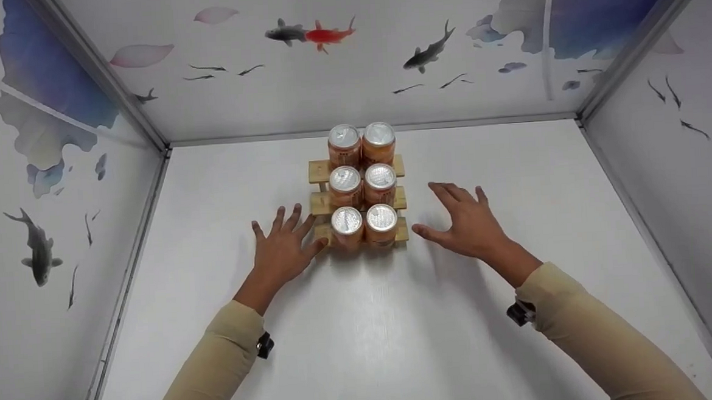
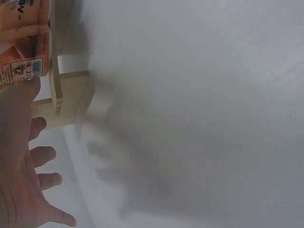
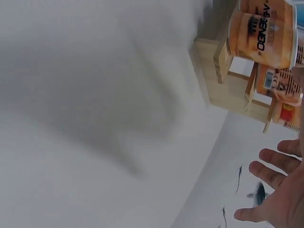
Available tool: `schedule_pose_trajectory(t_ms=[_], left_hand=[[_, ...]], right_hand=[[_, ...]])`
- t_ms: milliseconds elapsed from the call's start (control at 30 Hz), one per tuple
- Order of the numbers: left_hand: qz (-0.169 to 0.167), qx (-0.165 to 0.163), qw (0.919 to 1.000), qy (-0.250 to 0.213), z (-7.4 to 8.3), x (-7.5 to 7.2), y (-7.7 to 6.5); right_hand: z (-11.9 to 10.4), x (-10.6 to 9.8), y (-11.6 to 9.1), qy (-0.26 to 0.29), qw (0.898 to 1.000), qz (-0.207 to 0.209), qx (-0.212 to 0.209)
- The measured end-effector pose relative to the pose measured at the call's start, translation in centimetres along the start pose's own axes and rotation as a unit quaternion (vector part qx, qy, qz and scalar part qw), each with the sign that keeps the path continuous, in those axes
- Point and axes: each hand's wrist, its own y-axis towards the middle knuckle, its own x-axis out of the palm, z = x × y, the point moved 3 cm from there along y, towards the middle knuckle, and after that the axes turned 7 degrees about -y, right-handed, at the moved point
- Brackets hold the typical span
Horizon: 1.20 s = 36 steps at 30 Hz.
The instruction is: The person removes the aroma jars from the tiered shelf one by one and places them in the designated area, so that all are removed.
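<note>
White worktop (image 1: 351, 334): six orange cans (image 1: 346, 181) are seated on tiered wooden rack (image 1: 319, 203) near far edge. Nothing is gripped by left hand (image 1: 282, 251) or right hand (image 1: 468, 223); loading looks done, withdrawal probably needed.

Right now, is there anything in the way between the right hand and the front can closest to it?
Nothing visible blocks the way. Between the right hand and the closest front can is open space; only the end of the wooden rack pokes out there, down low beneath the can.
</note>
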Motion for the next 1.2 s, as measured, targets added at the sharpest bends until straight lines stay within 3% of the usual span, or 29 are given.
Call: schedule_pose_trajectory(t_ms=[267, 533, 1200], left_hand=[[-0.006, 0.011, 0.9999, 0.001, 0.3, 1.0, 0.3], [-0.003, 0.016, 0.9998, 0.007, 0.5, 1.3, 0.7], [0.0, 0.011, 0.9997, -0.022, 0.5, 1.4, 1.0]], right_hand=[[-3.6, 1.0, 1.0, 0.019, 0.998, 0.006, -0.062], [-5.8, 1.6, 1.5, 0.055, 0.995, 0.014, -0.083], [-7.3, 2.8, 2.2, 0.109, 0.988, 0.039, -0.102]])
